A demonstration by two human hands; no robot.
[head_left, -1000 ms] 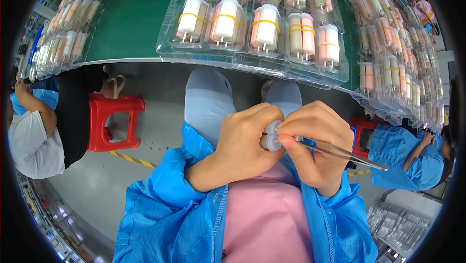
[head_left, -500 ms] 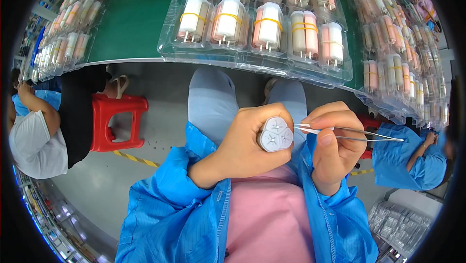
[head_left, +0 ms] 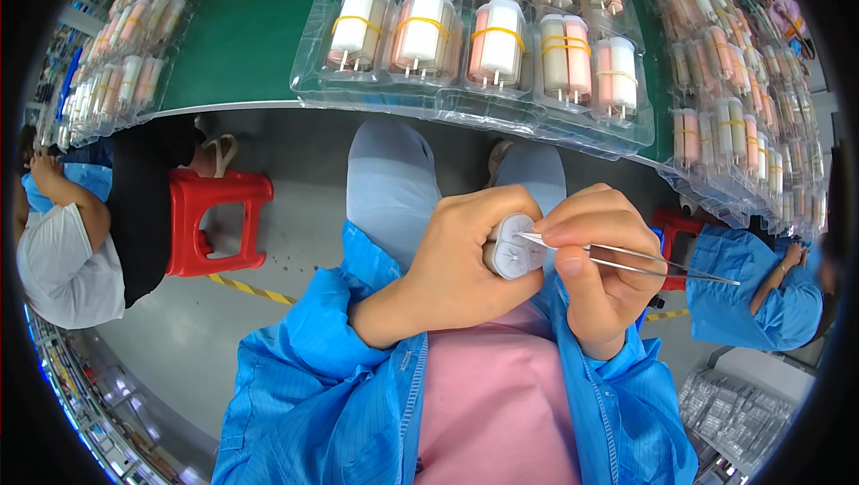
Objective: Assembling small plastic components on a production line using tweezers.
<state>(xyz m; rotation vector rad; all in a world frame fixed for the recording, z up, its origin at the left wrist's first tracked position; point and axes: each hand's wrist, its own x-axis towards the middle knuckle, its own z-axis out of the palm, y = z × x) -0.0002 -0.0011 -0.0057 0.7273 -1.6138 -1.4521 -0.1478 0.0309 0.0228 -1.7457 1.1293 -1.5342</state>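
Seated worker at an assembly line, seen from above. The left hand [head_left: 461,257] wraps around a bundle of three white cylinders [head_left: 512,246], held over the lap just near of the green surface [head_left: 242,38], its end faces turned up toward the viewer; the fingers are closed round the bundle's sides. The right hand [head_left: 595,270] pinches a pair of metal tweezers [head_left: 626,259] between thumb and forefinger, the blades pressed nearly together, their tips touching the end face of the upper cylinder. Each visible end face carries a small star-shaped slit.

Progress, as judged: the tweezers are at work on one end face of the held bundle; the two other faces show no clear difference, so which are finished cannot be told. On the far surface, clear plastic trays [head_left: 465,38] hold many similar bundles in white and pink, bound with yellow rubber bands [head_left: 497,34], pins pointing near; whether these are done or waiting is not shown.

Hidden or unclear: the bundle's body lies inside the left fist; whatever the tweezer tips grip, if anything, is too small to see. A red stool [head_left: 215,221] and a neighbouring person's arm are cut off at left
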